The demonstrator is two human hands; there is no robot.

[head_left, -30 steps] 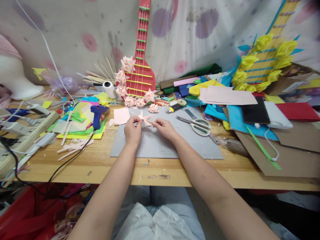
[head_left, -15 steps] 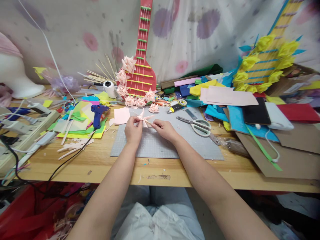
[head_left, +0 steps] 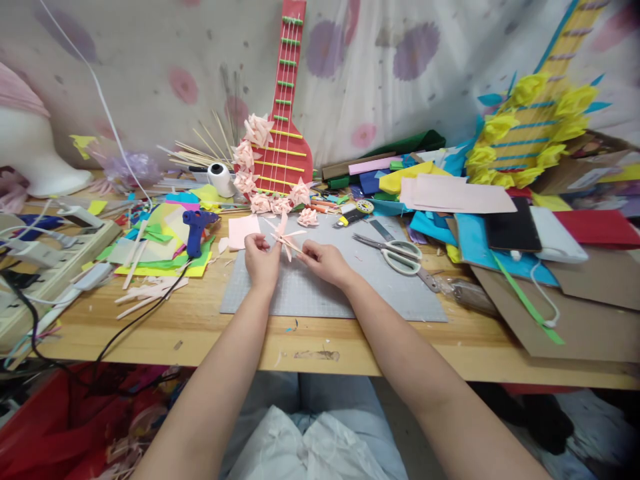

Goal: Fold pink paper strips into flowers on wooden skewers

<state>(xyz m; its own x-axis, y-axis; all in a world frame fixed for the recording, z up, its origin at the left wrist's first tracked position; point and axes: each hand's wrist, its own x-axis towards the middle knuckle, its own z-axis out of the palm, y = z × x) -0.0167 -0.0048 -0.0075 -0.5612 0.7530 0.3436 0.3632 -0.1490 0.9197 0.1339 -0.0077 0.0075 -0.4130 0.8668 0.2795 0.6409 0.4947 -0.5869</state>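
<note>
Both my hands meet over the grey cutting mat (head_left: 350, 300) on the wooden table. A small pink paper flower (head_left: 285, 237) with pointed petals is pinched between them. My left hand (head_left: 261, 257) grips it from the left with closed fingers. From the right, the fingertips of my right hand (head_left: 323, 260) pinch one of its petals. A pink paper square (head_left: 243, 231) lies just behind my left hand.
A red cardboard guitar (head_left: 281, 130) edged with pink paper flowers leans on the wall. Scissors (head_left: 400, 253) lie on the mat's right, a blue glue gun (head_left: 195, 230) on coloured paper at left. Foam sheets, a yellow-flowered guitar (head_left: 530, 127) and cardboard crowd the right; power strips and cables the left.
The pink flower has been turned and lifted slightly in my hands; its petals now point more upward. My hands have shifted a little to the left.
</note>
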